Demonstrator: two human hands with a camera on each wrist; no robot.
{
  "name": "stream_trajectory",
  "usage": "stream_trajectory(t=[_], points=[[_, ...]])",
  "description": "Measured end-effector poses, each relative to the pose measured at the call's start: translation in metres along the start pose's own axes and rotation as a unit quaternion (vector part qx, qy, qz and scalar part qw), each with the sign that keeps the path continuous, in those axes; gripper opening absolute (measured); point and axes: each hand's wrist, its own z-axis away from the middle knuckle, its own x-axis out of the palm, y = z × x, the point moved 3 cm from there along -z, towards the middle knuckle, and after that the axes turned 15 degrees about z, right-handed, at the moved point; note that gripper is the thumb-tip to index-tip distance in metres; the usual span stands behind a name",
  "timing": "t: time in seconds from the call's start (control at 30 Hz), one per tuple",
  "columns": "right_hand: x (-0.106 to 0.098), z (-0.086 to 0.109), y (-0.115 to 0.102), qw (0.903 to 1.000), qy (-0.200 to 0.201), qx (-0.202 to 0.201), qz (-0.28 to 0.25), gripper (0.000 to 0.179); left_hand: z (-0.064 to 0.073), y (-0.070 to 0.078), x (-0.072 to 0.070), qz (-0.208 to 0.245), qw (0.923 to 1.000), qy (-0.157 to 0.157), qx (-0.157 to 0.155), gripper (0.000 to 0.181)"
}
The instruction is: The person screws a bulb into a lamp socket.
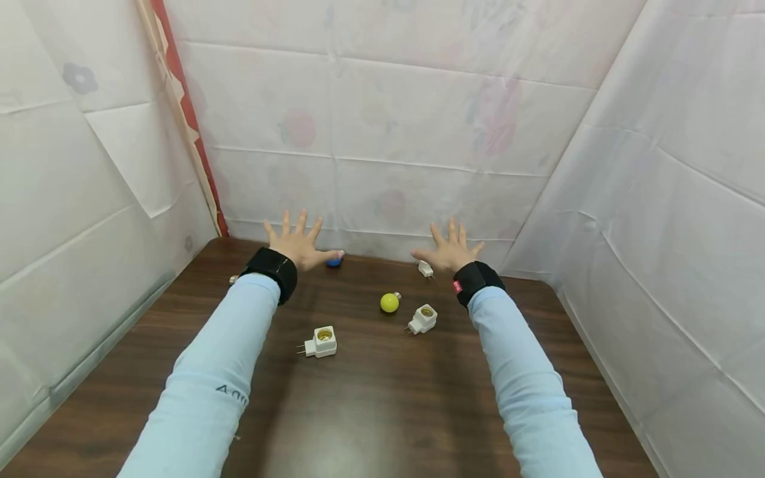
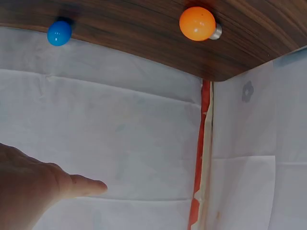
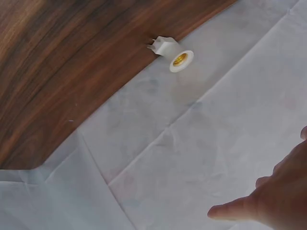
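Note:
Both hands are held out over the far part of the table with fingers spread, holding nothing. My left hand (image 1: 297,248) has its thumb in front of part of a blue light bulb (image 1: 334,263) in the head view; in the left wrist view the bulb is well apart from the hand. An orange bulb (image 2: 197,24) lies near the left arm, mostly hidden from the head camera. Nearest my right hand (image 1: 449,253) is a white plug-in lamp socket (image 1: 425,269) by the back edge. A yellow bulb (image 1: 389,303) lies on its side between the arms.
Two more white plug-in sockets lie closer in: one left of centre (image 1: 323,342), its prongs pointing left, and another socket (image 1: 424,319) near the yellow bulb. The dark wooden table (image 1: 358,405) is enclosed at the back and sides by white sheeting (image 1: 382,119).

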Motion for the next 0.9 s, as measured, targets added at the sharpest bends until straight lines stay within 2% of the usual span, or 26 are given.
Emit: stream_trajectory(t=[0.17,0.3,0.4,0.53,0.63,0.73,0.9], points=[[-0.014,-0.002,-0.001,0.9997,0.01,-0.023,0.0,0.084,-0.001,0.001,-0.013,-0.013,0.9998,-0.001,0.013,0.099],[-0.021,-0.001,0.01,0.9993,0.017,-0.028,-0.017,0.084,-0.001,-0.002,-0.024,-0.02,0.9991,-0.005,0.036,0.101],[-0.023,0.003,0.022,0.9983,0.024,-0.031,-0.042,0.084,0.004,-0.008,-0.034,-0.021,0.9987,-0.01,0.046,0.099],[-0.02,0.011,0.031,0.9966,0.045,-0.057,-0.039,0.084,0.017,-0.011,-0.042,-0.029,0.9972,-0.018,0.067,0.095],[-0.011,0.023,0.034,0.9941,0.069,-0.081,-0.019,0.083,0.029,-0.009,-0.034,-0.041,0.9943,-0.027,0.095,0.089],[0.005,0.041,0.034,0.9903,0.09,-0.104,-0.02,0.08,0.041,-0.009,-0.018,-0.033,0.9912,-0.034,0.124,0.077],[0.04,0.075,0.028,0.9845,0.106,-0.133,-0.043,0.071,0.062,-0.014,0.012,0.034,0.9853,-0.031,0.165,0.059]])
